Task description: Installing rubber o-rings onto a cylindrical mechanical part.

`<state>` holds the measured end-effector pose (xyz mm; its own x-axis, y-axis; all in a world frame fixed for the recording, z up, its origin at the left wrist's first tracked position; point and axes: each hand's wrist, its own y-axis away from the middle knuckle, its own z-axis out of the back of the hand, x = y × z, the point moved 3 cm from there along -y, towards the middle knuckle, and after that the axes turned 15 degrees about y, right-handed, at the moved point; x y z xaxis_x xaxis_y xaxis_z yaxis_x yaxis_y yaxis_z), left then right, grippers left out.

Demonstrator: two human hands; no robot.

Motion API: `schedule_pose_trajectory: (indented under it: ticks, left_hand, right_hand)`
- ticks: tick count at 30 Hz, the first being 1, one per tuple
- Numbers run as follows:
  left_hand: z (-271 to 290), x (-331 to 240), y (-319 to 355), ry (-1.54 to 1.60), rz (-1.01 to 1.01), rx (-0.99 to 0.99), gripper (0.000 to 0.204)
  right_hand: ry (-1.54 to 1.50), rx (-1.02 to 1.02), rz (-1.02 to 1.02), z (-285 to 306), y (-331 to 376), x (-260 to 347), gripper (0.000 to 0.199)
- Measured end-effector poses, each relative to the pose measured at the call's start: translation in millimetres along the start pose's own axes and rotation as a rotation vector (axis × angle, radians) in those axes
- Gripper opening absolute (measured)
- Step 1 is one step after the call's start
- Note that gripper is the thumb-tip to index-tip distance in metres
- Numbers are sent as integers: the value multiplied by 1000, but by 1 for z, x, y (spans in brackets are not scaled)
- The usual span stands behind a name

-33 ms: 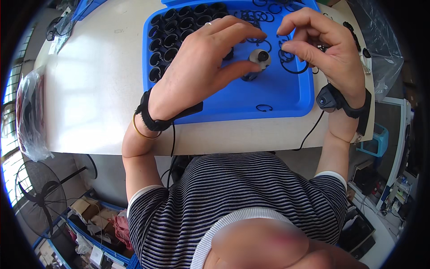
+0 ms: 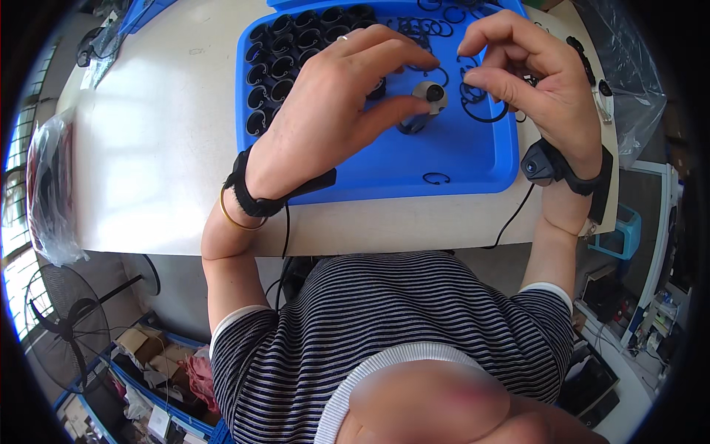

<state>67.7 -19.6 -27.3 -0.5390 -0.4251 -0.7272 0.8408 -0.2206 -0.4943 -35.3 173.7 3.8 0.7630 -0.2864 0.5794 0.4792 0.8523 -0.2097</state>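
A short upright part [image 2: 429, 93] with a grey top, a dark round spot on it and a darker body stands in the blue tray [image 2: 414, 191]. My left hand [image 2: 325, 96] reaches over it from the left, thumb tip overlapping its near edge. The left fingers are stretched apart from the thumb and show no grip. My right hand [image 2: 543, 74] hovers at the tray's right, thumb and forefinger curved with a gap between them. Below the right thumb lie several black open-ended rings [image 2: 473, 95]; whether the hand touches any I cannot tell.
Rows of black cylindrical cups [image 2: 281, 66] fill the tray's left side, partly behind my left hand. More black rings [image 2: 425, 28] lie at its back, and a single ring [image 2: 436, 178] near the front edge. A cable [image 2: 514, 214] hangs from my right wrist strap.
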Motion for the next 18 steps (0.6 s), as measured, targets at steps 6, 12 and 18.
schedule_pose_trajectory:
  ticks: [6,12,18]
  left_hand:
    - [0,-5,4,209,31,11,20]
    - [1,-2,6,273,124,36,18]
    - [-4,7,5,452,290,-49,14]
  right_hand:
    - [-176,-9,-72,-15,1,6,30]
    - [-220,-44,-74,-24,0,7,29]
    - [-308,-18,-71,-24,-2,2,32]
